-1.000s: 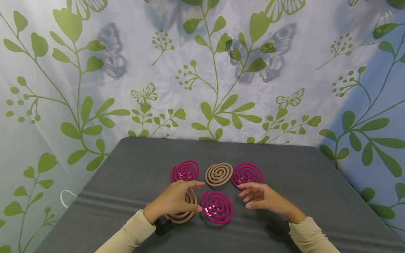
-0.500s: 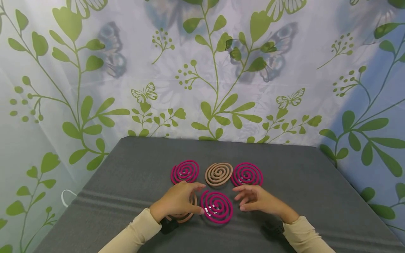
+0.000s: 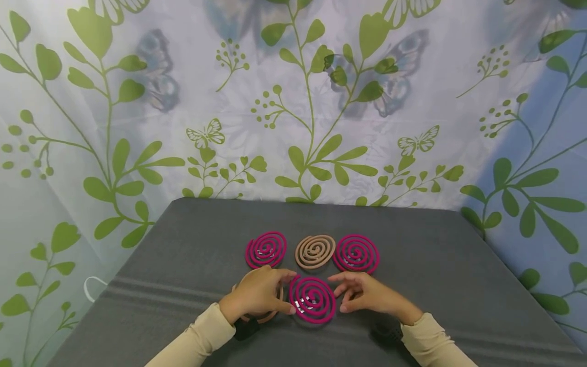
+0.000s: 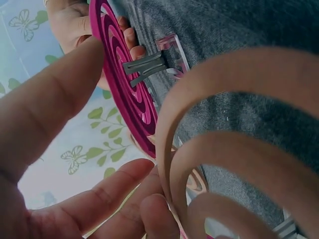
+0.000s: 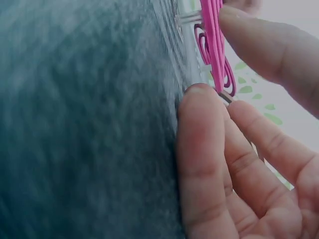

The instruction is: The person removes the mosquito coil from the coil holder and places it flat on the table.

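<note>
In the head view, a pink mosquito coil (image 3: 313, 295) on a small metal stand (image 4: 148, 65) lies between my two hands. My left hand (image 3: 257, 291) is at its left edge, thumb and forefinger spread apart, with a fingertip right at the rim in the left wrist view. My right hand (image 3: 373, 296) sits at the coil's right edge with bent, loose fingers; in the right wrist view one fingertip meets the coil's side. Under my left hand, a tan mosquito coil (image 3: 268, 319) is largely hidden.
Farther back stand a pink coil (image 3: 267, 250), a tan coil (image 3: 315, 249) and another pink coil (image 3: 355, 252) in a row. All rest on a table with a grey cloth (image 3: 435, 265). A leaf-printed curtain (image 3: 257, 112) hangs behind, and a white loop (image 3: 89, 288) shows at the left edge.
My right hand has moved left to the front pink coil's right edge. My left hand has shifted slightly right toward its left edge. The coils stay in place.
</note>
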The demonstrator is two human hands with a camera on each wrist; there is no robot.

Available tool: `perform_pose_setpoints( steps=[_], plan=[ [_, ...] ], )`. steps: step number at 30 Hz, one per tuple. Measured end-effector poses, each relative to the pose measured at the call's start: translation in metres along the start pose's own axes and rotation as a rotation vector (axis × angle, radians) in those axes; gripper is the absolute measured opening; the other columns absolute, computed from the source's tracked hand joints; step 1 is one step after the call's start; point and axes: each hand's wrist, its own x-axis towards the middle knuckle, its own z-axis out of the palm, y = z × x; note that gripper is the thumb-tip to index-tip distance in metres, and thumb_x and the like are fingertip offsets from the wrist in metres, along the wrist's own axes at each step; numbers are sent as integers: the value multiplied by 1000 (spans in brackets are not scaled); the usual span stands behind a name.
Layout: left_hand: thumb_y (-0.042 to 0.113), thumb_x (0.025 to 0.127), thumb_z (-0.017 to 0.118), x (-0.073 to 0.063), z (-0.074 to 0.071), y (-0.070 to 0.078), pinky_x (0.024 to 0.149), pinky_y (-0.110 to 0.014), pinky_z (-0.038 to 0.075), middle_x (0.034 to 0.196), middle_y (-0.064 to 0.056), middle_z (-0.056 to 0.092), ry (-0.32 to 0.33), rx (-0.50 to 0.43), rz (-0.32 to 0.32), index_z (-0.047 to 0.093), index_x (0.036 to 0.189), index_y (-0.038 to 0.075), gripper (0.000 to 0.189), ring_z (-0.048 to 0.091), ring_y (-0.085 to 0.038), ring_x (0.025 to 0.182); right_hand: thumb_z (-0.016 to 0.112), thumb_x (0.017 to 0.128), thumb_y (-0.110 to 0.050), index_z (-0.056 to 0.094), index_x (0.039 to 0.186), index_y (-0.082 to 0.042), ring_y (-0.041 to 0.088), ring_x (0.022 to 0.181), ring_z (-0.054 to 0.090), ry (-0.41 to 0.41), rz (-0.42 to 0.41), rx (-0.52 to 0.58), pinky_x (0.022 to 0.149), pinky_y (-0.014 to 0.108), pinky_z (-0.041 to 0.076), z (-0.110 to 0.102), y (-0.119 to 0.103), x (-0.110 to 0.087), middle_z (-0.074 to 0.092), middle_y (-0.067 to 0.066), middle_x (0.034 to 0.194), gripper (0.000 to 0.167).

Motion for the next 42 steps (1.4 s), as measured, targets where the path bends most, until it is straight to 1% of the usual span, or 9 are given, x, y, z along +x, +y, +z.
perform_pose_setpoints(
  steps=[4,15,22,26,31,33,36,38,42],
  plan=[
    [39,79,98,0,-1,-1,88,-46,58,118,-5,80,12,12,-1,73,139,8,71,70,-29,105,82,95,-2,46,147,22,9,89,73,11,-14,-20,79,28,60,3,0,1,74,5,113,68],
    [39,79,98,0,0,0,84,-43,56,110,-1,79,28,23,3,75,136,10,68,68,-24,98,85,92,-4,57,142,19,7,82,69,97,-6,-56,71,26,58,10,2,1,77,3,104,62],
    [35,80,98,1,-1,0,79,-37,55,111,-2,78,29,-25,-3,75,137,9,67,66,-22,98,85,92,-2,59,140,19,7,79,70,129,-69,-50,69,26,59,11,6,1,78,3,102,59],
    [31,80,98,3,-2,-2,78,-33,54,114,-4,79,44,-78,11,74,138,7,67,63,-22,99,85,92,-2,59,139,19,7,79,71,142,-101,-10,69,27,60,10,8,0,78,1,101,58],
    [28,82,98,5,-4,-5,69,-27,49,115,-6,78,69,-142,51,71,140,4,68,55,-10,81,79,94,3,53,142,21,6,81,70,150,-108,88,68,25,59,10,8,-1,76,-2,102,58],
    [27,84,97,6,-4,-6,67,-25,49,116,-7,77,73,-184,66,69,142,2,69,56,-6,75,76,96,6,52,145,19,6,81,69,152,-102,134,67,24,58,10,8,-2,75,-4,102,57],
    [24,87,94,7,-6,-7,66,-25,52,116,-8,76,70,-245,74,67,144,0,68,63,-5,72,73,98,6,56,149,10,7,83,68,152,-100,206,70,24,58,9,7,-3,73,-4,102,54],
    [23,88,93,7,-6,-6,67,-25,53,116,-7,75,71,-271,73,66,146,0,68,66,-7,71,71,99,7,61,151,-1,7,85,68,149,-107,253,72,25,60,8,6,-3,72,-4,103,54],
    [24,89,93,7,-5,-5,70,-26,52,114,-3,75,91,-283,55,66,147,2,67,64,-15,81,66,100,9,63,151,-15,6,89,68,126,-157,317,76,26,61,8,3,-3,72,-5,103,57]
  ],
)
